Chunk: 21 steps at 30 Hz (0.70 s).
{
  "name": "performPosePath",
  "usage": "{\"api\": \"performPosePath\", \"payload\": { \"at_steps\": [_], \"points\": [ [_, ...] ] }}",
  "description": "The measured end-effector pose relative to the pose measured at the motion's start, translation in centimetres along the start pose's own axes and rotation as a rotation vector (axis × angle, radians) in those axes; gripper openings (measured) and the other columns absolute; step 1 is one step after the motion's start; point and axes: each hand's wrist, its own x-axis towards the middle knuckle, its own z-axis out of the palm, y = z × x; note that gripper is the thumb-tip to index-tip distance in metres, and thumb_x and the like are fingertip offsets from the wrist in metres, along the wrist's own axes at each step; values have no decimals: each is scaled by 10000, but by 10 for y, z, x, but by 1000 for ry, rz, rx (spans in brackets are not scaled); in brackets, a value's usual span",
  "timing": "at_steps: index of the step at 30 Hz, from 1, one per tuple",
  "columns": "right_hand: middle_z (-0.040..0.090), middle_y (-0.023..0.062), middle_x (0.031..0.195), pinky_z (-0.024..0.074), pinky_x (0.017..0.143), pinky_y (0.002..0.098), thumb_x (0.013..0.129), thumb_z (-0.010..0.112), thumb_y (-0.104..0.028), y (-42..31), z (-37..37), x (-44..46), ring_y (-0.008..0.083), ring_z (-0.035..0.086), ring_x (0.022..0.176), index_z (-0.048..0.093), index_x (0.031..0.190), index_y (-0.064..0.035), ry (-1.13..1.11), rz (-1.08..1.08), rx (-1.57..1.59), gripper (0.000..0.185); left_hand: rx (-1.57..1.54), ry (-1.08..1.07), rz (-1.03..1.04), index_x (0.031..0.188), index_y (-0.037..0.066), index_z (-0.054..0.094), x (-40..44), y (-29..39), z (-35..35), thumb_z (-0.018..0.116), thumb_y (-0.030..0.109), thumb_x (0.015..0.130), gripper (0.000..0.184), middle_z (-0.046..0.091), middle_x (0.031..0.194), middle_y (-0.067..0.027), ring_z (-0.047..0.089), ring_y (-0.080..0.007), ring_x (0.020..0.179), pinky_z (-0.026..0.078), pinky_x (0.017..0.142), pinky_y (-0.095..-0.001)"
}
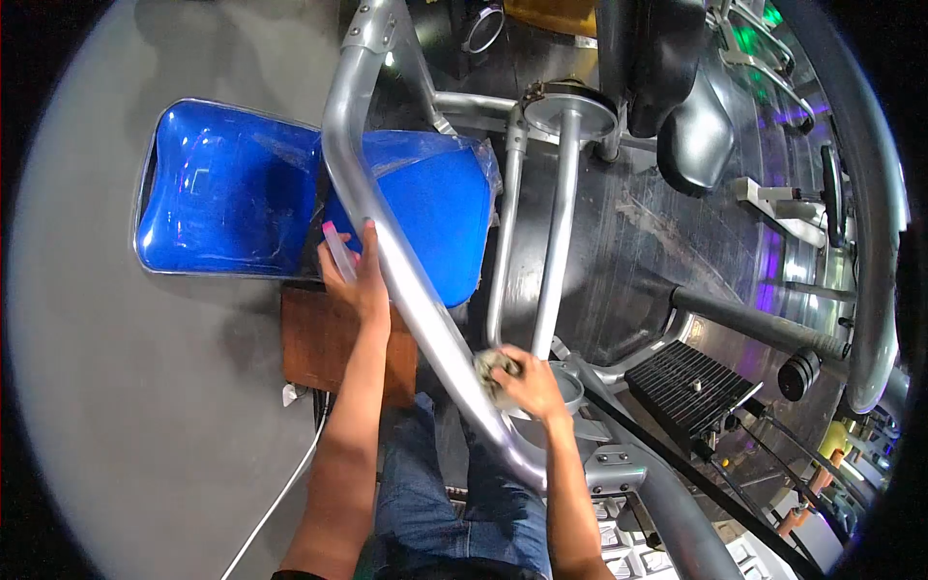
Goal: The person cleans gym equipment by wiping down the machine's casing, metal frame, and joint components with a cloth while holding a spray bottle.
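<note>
My left hand [360,280] is closed around a small translucent bottle with a pink tip [338,249]. It sits against the left side of a thick silver tube [411,280], one finger pointing up along the metal. Lower down, my right hand [534,389] grips a crumpled, pale, patterned cloth [491,372], which is pressed to the right side of the same tube. The tube runs diagonally across the view and bends near my legs. Part of the cloth is hidden under my fingers.
A blue chair [232,188] with plastic film stands behind the tube, beside a brown wooden box [314,333]. A white cable [280,493] trails over the grey floor. Thinner silver bars [559,232], a black weight stack [686,391] and padded gym equipment [696,145] stand to the right.
</note>
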Motion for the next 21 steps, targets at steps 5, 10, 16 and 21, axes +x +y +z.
{"api": "performPosePath", "payload": {
  "at_steps": [5, 10, 16, 21],
  "points": [
    [722, 156, 1007, 509, 897, 349, 798, 678, -269, 34, -2, -22, 248, 692, 952, 663, 1191, -58, -84, 215, 114, 447, 113, -10, -21, 940, 48, 550, 11, 14, 16, 846, 339, 741, 460, 480, 776, -10, 483, -152, 688, 426, 650, -327],
    [716, 155, 1062, 491, 953, 360, 790, 654, -284, 17, 17, 25, 290, 672, 1049, 693, 1167, -125, -87, 162, 222, 411, 71, 33, 13, 980, 47, 538, 11, -1, 22, 844, 337, 745, 483, 507, 849, -35, 497, -168, 737, 437, 683, -330],
    [712, 142, 1086, 491, 951, 356, 809, 659, -275, -69, 21, 96, 283, 674, 1056, 679, 1183, -118, 61, -61, 221, 406, 189, 20, -34, 1000, 41, 544, 12, 6, 22, 858, 331, 719, 512, 533, 873, -44, 505, -182, 745, 447, 691, -356],
    [718, 128, 1043, 502, 903, 340, 817, 671, -251, -89, 12, 97, 232, 674, 989, 676, 1177, -92, 62, -99, 110, 393, 221, 70, 29, 939, 30, 560, 12, -1, 24, 872, 294, 684, 482, 573, 843, -103, 546, -253, 740, 447, 668, -387]
  ]
}}
